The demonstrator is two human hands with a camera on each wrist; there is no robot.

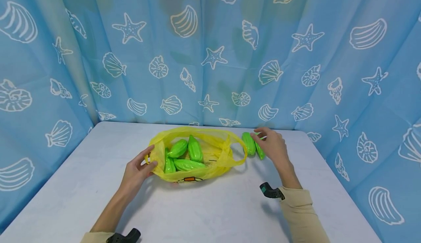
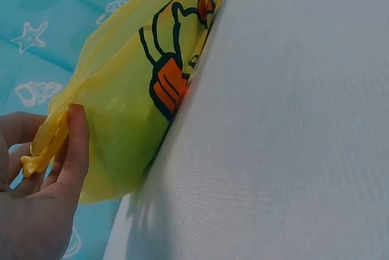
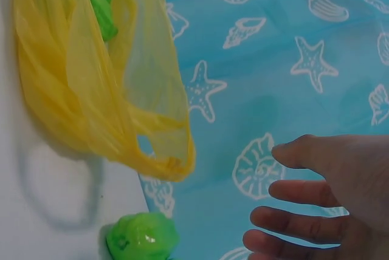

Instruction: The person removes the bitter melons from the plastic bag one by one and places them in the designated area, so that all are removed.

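Observation:
A yellow plastic bag (image 1: 223, 159) lies mouth-up on the table with several glossy green, elongated, pepper-like pieces (image 1: 195, 148) inside. My left hand (image 1: 136, 170) pinches the gathered left edge of the bag between thumb and fingers, as the left wrist view shows close up (image 2: 45, 193). To the right of the bag, two more such green pieces (image 1: 248, 143) lie side by side. Over the right one, which is partly hidden, hovers my right hand (image 1: 272, 146). In the right wrist view its fingers (image 3: 301, 220) are spread and hold nothing.
The bag's right handle loop (image 1: 242, 151) sticks out toward the loose green pieces. A white cloth covers the table (image 1: 210, 213). Behind and at the sides hangs a blue curtain (image 1: 204, 53) with white shells and starfish.

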